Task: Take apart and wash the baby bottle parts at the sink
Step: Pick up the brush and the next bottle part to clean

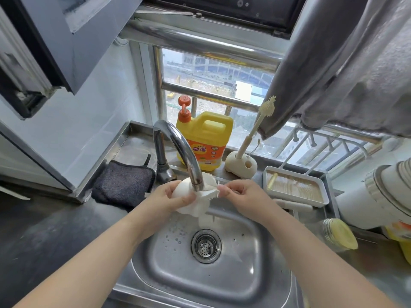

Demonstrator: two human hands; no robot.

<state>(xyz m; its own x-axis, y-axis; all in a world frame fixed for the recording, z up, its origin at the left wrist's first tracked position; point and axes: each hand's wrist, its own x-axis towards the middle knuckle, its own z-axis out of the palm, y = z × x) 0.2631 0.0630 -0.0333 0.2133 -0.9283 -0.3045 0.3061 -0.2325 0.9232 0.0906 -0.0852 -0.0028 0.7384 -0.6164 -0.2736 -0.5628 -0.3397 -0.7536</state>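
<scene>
Head cam is looking down at a steel sink [262, 252] in the lower middle of the frame. Left hand [171, 194] is gripping a white rounded bottle part [184, 192] right under the faucet [178, 143] spout, fingers curled round it. Right hand [242, 194] is pinching something bristly and white, looks like a brush head [211, 193], just beside that part, touching it I think, but it's blurry so can't say for sure. Both are hovering over the basin, above the drain strainer [205, 245].

Behind the faucet a yellow dish soap jug [206, 138] is sitting on the ledge, with a cream bottle brush [255, 127] standing in its holder [241, 165] to the right. A dark cloth [124, 181] is lying at middle left, and a white tray [295, 187] at middle right.
</scene>
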